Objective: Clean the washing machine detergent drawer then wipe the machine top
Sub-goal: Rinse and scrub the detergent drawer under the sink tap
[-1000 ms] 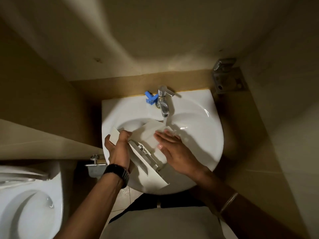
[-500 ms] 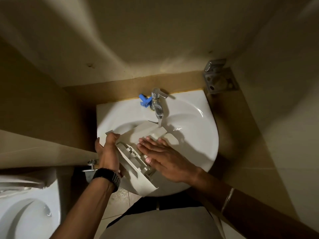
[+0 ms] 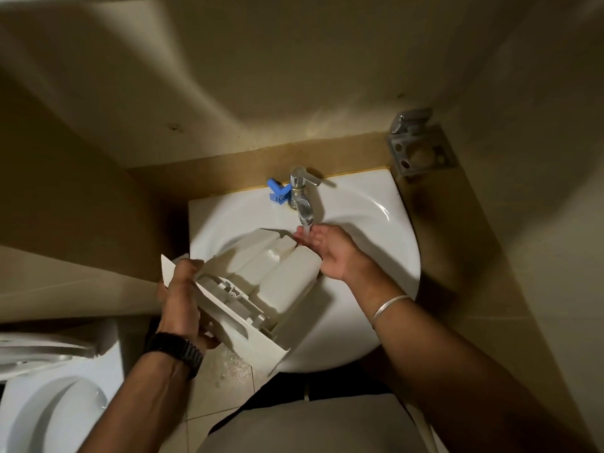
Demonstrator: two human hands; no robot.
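Note:
The white detergent drawer [image 3: 277, 276] lies tilted across the white sink [image 3: 385, 256], its underside up and its front panel toward me. My left hand [image 3: 181, 295] grips the front panel at its left end. My right hand [image 3: 327, 250] is at the drawer's far right end, palm cupped under the water running from the chrome tap [image 3: 302, 201]. Its fingers are loosely bent and the heel of the hand touches the drawer's rounded compartment.
A small blue plastic part [image 3: 277, 192] sits on the sink rim left of the tap. A metal holder [image 3: 420, 145] is fixed to the right wall. A white toilet [image 3: 49, 400] stands at lower left. Walls close in on both sides.
My right hand left the drawer's underside and moved up to the water stream. The drawer has been lifted and turned more toward me.

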